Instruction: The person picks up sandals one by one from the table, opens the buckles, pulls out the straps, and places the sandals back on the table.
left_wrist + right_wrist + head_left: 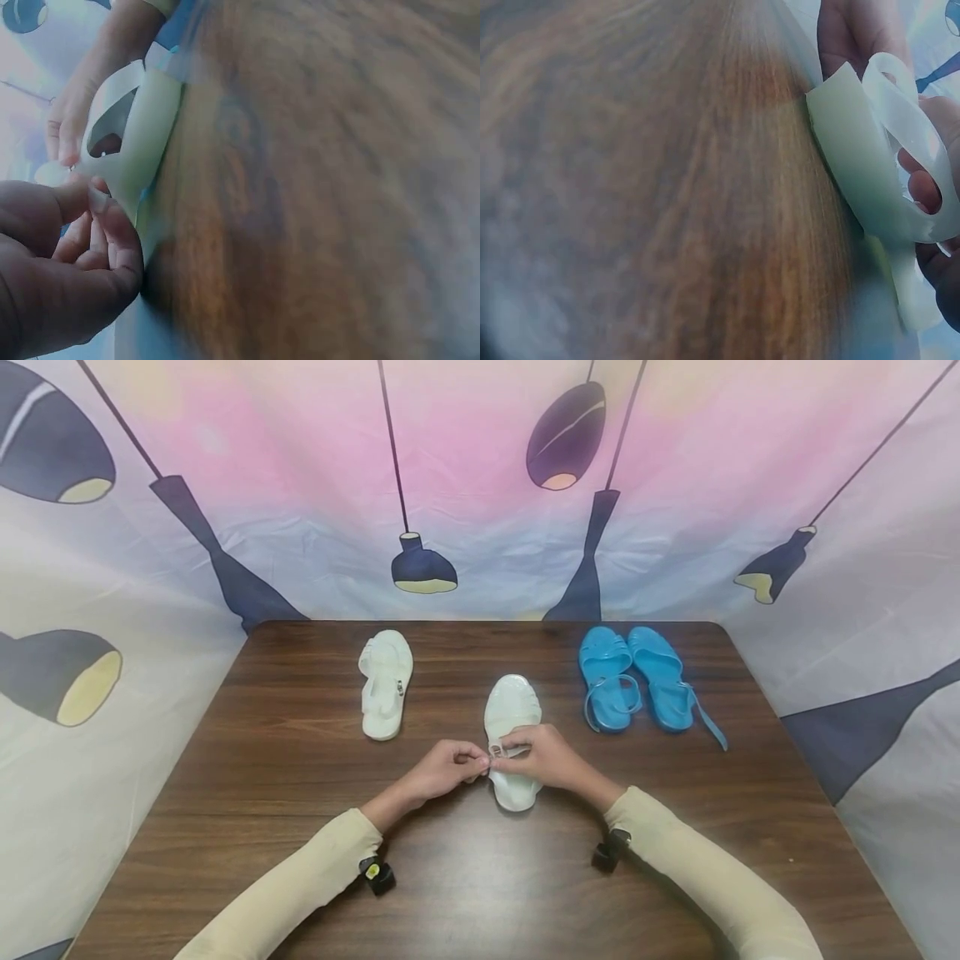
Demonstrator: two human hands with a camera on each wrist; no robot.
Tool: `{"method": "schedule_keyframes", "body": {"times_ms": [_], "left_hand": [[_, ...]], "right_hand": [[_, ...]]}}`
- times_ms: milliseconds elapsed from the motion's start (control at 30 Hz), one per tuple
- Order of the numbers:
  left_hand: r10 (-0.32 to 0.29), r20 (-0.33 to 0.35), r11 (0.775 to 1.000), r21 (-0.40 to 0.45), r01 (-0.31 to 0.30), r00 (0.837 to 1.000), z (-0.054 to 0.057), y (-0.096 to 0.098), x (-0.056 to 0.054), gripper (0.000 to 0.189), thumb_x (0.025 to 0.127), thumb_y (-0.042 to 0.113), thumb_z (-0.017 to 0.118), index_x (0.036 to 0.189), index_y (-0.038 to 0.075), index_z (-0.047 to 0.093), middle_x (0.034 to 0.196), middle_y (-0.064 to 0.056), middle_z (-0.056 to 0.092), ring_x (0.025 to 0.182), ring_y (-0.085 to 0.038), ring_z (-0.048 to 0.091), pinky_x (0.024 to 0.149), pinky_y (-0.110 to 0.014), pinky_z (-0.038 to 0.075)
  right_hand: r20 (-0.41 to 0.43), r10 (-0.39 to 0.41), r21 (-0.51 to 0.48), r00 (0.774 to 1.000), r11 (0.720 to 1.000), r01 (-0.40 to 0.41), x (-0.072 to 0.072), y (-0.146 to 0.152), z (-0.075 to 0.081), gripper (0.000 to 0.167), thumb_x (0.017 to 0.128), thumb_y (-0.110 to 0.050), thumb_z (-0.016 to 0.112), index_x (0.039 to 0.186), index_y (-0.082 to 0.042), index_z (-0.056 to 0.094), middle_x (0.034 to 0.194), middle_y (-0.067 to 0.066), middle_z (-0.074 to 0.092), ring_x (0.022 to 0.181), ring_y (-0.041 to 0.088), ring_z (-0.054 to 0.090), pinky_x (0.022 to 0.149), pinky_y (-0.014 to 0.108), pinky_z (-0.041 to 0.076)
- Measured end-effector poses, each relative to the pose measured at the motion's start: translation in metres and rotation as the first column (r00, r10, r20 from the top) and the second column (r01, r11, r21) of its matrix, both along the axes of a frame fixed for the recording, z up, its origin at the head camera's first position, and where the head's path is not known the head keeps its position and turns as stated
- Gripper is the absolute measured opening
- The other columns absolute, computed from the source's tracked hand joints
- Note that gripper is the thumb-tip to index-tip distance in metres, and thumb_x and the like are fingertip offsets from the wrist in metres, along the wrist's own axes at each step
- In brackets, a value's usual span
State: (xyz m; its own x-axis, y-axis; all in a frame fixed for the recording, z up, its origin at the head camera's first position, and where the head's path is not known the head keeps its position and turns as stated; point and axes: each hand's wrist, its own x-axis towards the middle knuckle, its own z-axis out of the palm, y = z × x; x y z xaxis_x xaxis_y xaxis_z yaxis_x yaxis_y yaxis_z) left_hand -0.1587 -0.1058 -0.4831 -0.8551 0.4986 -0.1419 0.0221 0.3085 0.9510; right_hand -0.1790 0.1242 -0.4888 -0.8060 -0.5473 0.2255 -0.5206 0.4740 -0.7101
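Observation:
A white sandal (pixel 512 700) lies sole down at the middle of the table, its toe pointing away from me. At the left side of its ankle strap sits a small metal buckle (pixel 497 750). My left hand (pixel 441 770) pinches the strap's end beside the buckle between thumb and forefinger. From the other side my right hand (pixel 549 758) reaches over the sandal and grips the strap by the buckle. The fingertips of both hands nearly meet there. In the left wrist view the heel (pixel 157 124) stands close past my left fingers; the strap's tip is mostly hidden.
Another white sandal (pixel 385 693) lies farther back on the left. At the back right lie two blue sandals (pixel 606 660), one strap trailing out to the right. The brown wooden table (pixel 300 710) ends at a printed curtain (pixel 480 510) behind.

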Motion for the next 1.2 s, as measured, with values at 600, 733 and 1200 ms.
{"method": "schedule_keyframes", "body": {"times_ms": [600,733,1200], "left_hand": [[0.022,0.067,1.000,-0.006,-0.022,0.998,-0.002,-0.002,0.001,0.017,0.101,0.010,0.063,0.107,-0.003,0.071,0.088,-0.005,0.070,0.078,-0.012,0.062,0.070,-0.024,0.052],[0.048,0.128,0.998,0.024,-0.051,0.991,-0.003,0.000,0.000,0.019,0.101,0.010,0.061,0.106,-0.006,0.069,0.089,-0.004,0.066,0.079,-0.012,0.061,0.073,-0.025,0.054],[0.077,0.186,0.988,0.119,-0.100,0.980,-0.003,0.006,0.001,0.022,0.101,0.003,0.061,0.112,-0.015,0.066,0.090,-0.001,0.070,0.082,-0.008,0.063,0.075,-0.023,0.056]], "right_hand": [[0.018,-0.033,-0.015,0.999,0.999,0.033,-0.001,0.004,-0.005,0.029,0.084,-0.028,0.086,0.105,-0.009,0.081,0.099,0.000,0.078,0.091,0.009,0.071,0.081,0.026,0.058],[0.018,-0.018,-0.014,1.000,1.000,0.018,-0.001,0.005,-0.004,0.030,0.085,-0.029,0.086,0.106,-0.008,0.081,0.098,-0.001,0.078,0.091,0.009,0.071,0.081,0.026,0.058],[-0.010,0.018,0.008,1.000,1.000,-0.018,0.001,0.003,-0.002,0.026,0.085,-0.029,0.085,0.104,-0.012,0.081,0.096,-0.003,0.078,0.087,0.005,0.070,0.079,0.024,0.057]]}}
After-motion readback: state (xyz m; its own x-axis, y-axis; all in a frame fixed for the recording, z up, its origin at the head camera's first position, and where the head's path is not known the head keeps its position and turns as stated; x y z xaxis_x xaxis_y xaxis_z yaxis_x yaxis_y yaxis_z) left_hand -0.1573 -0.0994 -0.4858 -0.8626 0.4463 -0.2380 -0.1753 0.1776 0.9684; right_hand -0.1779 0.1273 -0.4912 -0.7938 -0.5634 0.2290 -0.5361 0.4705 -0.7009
